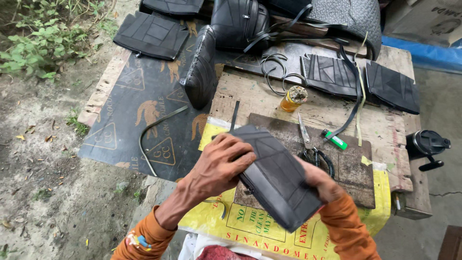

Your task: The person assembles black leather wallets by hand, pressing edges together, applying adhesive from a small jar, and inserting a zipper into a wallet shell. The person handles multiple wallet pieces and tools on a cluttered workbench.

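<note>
Black pouch (276,175): flat stitched rubber-like piece, I'm holding it tilted over the dark work board (353,168), above the yellow sheet (250,224).
Left hand (221,166): I'm gripping the pouch's upper left edge, fingers curled over its top face.
Right hand (320,183): I'm clamping the pouch's right edge, fingers hidden behind it.
Scissors (310,147): lying on the board just right of the pouch.
Glue jar (293,98): amber, standing further back on the wooden table (394,130).
Green lighter (335,140): sitting near the scissors.
Finished black bags (151,33): lying at the table's far end.
</note>
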Tool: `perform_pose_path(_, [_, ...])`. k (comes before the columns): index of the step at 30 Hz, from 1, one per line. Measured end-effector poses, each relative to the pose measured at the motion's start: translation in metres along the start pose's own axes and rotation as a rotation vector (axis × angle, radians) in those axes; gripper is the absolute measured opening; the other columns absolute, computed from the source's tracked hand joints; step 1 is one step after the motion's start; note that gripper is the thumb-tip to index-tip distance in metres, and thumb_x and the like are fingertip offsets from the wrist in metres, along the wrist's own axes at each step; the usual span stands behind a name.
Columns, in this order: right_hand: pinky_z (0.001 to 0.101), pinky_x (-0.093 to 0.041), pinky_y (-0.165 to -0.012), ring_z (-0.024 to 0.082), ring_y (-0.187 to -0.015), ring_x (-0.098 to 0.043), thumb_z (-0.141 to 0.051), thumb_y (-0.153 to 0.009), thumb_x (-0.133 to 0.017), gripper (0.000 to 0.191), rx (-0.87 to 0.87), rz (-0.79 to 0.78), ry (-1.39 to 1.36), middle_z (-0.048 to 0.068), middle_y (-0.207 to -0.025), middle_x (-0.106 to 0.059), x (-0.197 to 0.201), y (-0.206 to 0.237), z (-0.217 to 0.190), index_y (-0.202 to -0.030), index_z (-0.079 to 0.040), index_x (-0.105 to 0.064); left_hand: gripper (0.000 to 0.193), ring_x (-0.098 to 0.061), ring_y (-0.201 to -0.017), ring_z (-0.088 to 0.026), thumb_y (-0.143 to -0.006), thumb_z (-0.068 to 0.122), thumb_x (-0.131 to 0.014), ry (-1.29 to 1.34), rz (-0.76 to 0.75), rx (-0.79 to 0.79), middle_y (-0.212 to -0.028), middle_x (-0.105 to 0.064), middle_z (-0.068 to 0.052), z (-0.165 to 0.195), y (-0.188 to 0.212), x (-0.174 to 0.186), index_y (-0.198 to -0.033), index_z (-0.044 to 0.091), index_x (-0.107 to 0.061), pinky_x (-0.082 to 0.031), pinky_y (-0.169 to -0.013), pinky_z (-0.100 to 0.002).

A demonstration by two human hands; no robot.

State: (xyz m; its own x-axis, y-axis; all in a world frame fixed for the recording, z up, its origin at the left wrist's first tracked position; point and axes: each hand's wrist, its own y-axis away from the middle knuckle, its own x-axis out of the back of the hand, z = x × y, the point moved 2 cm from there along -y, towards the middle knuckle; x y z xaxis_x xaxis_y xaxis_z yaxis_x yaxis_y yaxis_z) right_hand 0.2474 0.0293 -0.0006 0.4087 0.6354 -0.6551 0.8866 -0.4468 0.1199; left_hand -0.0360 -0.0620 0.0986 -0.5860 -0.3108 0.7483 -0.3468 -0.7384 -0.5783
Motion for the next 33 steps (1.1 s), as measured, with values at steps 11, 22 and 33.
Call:
perform_pose_path(11, [0.0428, -0.043, -0.114, 0.031, -0.131, -0.054, -0.008, -0.102, -0.062, 0.055, 0.628, 0.537, 0.634, 0.018, -0.143, -0.054, -0.064, -0.011, 0.016, -0.151, 0.004, -0.04, 0.069, -0.058, -0.111, -0.036, -0.075, 0.003, -0.074, 0.023, 0.088, 0.272, -0.132, -0.059, -0.02, 0.059, -0.01, -0.067, -0.142, 0.007, -0.057, -0.05, -0.096, -0.047])
perform_pose_path(22, [0.0299, -0.044, -0.108, 0.018, -0.126, -0.058, 0.001, -0.085, -0.063, 0.067, 0.318, 0.493, 0.407, 0.011, -0.139, -0.06, -0.071, -0.008, -0.037, -0.149, 0.0, -0.044, 0.084, -0.07, -0.112, -0.03, -0.069, 0.026, -0.089, 1.314, -0.074, 1.072, -0.125, -0.07, -0.019, -0.016, 0.014, -0.049, -0.139, -0.006, -0.054, -0.06, -0.095, -0.042])
perform_pose_path(33, [0.0193, -0.048, -0.083, 0.007, -0.093, -0.058, 0.004, -0.093, -0.073, 0.041, 0.574, 0.68, 0.667, 0.001, -0.104, -0.062, -0.077, 0.008, -0.006, -0.134, 0.004, -0.066, 0.066, -0.072, -0.101, -0.025, -0.076, 0.006, -0.085, 1.737, 0.274, 1.131, -0.119, -0.071, -0.016, -0.008, 0.077, -0.103, -0.134, -0.006, -0.055, -0.063, -0.088, -0.042])
